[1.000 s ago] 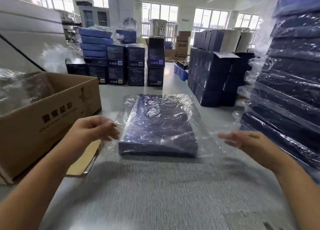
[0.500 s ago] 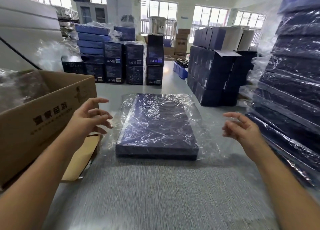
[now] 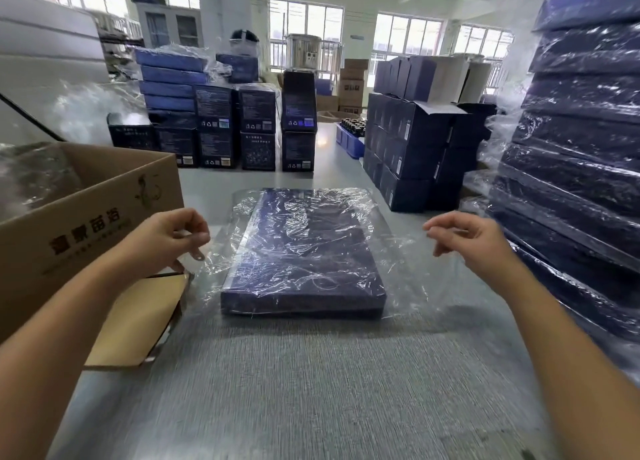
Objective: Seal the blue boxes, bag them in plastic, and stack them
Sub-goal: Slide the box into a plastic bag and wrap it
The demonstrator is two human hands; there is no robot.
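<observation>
Here, a grey table (image 3: 311, 373) fills most of the view. At its right side stands a tall stack of bagged blue boxes (image 3: 588, 148). At the left sits an open cardboard carton (image 3: 86, 224). In the middle of the table a flat blue box (image 3: 304, 259) lies inside a clear plastic bag (image 3: 401, 252), whose loose edges spread out on both sides. The left hand (image 3: 166, 238) is at the bag's left edge, fingers curled. The right hand (image 3: 467, 241) is over its right edge, fingers loosely bent. Whether either hand pinches the plastic cannot be told.
</observation>
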